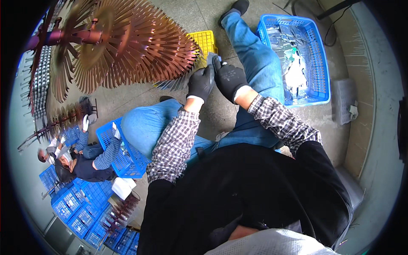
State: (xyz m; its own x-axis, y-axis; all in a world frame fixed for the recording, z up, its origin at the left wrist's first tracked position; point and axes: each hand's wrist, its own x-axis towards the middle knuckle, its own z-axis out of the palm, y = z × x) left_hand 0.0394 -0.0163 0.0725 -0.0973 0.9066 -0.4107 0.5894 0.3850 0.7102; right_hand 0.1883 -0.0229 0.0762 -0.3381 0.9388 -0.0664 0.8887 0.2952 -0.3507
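Observation:
My left hand (200, 82), in a black glove, is closed on a thin grey flat metal piece (210, 58). Beside it my right hand (230, 78), gloved too, pinches the same piece near its upper end. Just left of both hands stands a large rack of copper-coloured radiating blades (140, 46) on a reddish central rod (63, 37). Some silvery strips (175, 81) stick out at the rack's lower right edge, close to my left hand. Whether the grey piece touches the rack I cannot tell.
A blue basket (328, 80) of shiny flat pieces stands right of my leg. Behind the rack sits a yellow crate (205, 40). At left, people with white gloves (86, 123) work by another blue basket (140, 170), near stacked blue crates (68, 204).

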